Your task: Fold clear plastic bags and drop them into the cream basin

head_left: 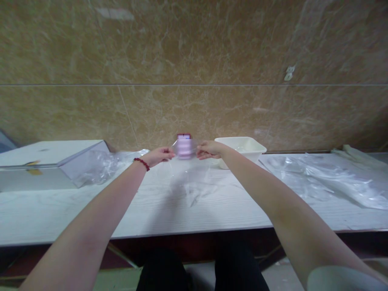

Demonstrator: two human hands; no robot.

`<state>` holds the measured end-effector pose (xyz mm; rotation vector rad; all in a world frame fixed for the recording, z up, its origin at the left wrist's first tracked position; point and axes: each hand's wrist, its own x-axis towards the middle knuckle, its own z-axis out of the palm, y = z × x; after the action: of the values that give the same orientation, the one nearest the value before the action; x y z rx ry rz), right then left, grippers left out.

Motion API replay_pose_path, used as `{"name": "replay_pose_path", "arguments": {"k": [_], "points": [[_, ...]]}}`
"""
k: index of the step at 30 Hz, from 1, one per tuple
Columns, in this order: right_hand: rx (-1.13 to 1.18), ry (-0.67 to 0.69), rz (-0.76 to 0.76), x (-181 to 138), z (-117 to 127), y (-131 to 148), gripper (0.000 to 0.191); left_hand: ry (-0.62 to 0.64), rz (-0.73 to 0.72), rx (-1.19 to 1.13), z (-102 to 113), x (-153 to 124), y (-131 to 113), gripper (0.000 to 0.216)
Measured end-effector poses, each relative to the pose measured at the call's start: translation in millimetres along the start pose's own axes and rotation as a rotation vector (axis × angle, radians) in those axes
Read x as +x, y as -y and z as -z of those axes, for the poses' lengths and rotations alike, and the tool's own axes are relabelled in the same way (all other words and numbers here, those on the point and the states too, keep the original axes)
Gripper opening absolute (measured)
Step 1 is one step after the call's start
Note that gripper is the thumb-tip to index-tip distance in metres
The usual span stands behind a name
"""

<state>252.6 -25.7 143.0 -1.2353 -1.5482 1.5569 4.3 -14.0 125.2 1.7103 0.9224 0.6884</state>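
Note:
A clear plastic bag spreads between my two hands above the white table, its outline faint and blurred. My left hand, with a dark red bead bracelet on the wrist, is closed with thumb and fingers pinching the bag's left edge. On the opposite side, my right hand pinches the bag near its right edge. Behind the bag, close to the wall, stands a small pinkish-purple object with a dark red top edge; its kind is unclear through the plastic.
Just right of my right hand is a white plastic basin. Crumpled clear plastic bags lie at the right. A large white box stands at the left, with more clear plastic against it. A marbled tile wall borders the table's back.

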Motion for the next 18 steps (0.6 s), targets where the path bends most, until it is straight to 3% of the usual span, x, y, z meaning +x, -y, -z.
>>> {"name": "replay_pose_path", "arguments": {"k": [4, 11, 18], "points": [[-0.023, -0.067, 0.014, 6, -5, 2, 0.006, -0.101, 0.006, -0.032, 3, 10, -3, 0.031], [-0.103, -0.197, 0.131, 13, -4, 12, 0.017, -0.292, -0.031, 0.149, 2, 25, -26, 0.031], [-0.133, -0.264, 0.292, 16, -4, 12, 0.01, -0.341, -0.091, 0.327, 11, 23, -39, 0.023]]}}
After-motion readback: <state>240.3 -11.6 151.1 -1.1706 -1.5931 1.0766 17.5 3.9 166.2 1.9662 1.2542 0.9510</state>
